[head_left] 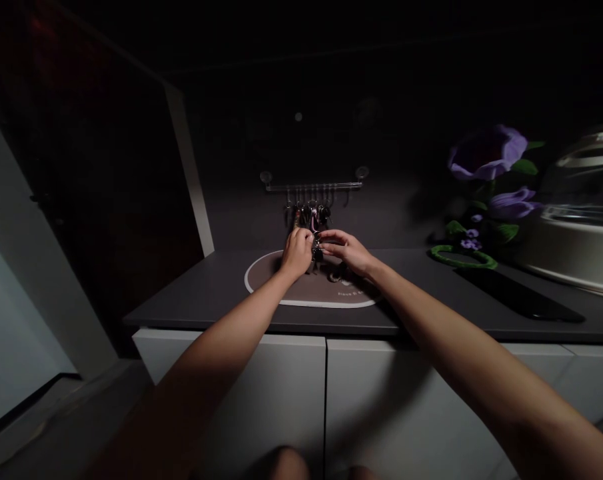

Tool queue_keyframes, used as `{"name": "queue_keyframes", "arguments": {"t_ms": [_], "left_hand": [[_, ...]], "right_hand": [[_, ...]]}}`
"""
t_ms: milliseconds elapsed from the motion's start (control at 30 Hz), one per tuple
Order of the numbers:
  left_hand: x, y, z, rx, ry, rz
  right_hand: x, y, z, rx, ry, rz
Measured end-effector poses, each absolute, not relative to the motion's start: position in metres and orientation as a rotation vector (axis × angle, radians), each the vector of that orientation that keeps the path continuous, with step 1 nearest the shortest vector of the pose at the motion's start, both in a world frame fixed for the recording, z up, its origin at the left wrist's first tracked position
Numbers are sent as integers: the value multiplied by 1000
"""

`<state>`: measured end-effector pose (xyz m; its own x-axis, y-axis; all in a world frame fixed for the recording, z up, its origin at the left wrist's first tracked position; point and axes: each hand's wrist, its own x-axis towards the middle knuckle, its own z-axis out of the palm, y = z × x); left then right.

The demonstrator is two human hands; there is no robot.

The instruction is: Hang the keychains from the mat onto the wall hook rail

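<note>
My left hand is closed at the near side of the hook rail, its fingertips on a small bunch of keys. From the other side my right hand pinches at the same keys, thumb and fingers close together. The keys hang between both hands, above a brown oval mat with a white edge. Behind them, more keys and keychains dangle from a clear hook rail on the dark wall. Another small ring-shaped item lies on the mat, poorly lit.
On the right of the dark counter are a black phone-like slab, purple artificial flowers with a green ring base, and a large cream appliance. White cabinet doors stand below the counter.
</note>
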<state>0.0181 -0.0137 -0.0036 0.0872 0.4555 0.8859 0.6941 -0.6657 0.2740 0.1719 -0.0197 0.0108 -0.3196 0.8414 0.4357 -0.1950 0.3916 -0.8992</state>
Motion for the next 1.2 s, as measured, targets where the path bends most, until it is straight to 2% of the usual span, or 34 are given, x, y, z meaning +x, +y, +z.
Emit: {"name": "queue_keyframes", "arguments": {"t_ms": [400,733,1200], "left_hand": [[23,-8,-8,-2198,-1070,-1736],[21,-13,-8,-2180,-1209,-1582],[20,-9,-12,-2148,-1315,-1491]], "right_hand": [[166,-12,6,-613,-1510,1104],[170,-9,13,-626,-1372,1034],[166,39,73,-671,-1069,1027]]}}
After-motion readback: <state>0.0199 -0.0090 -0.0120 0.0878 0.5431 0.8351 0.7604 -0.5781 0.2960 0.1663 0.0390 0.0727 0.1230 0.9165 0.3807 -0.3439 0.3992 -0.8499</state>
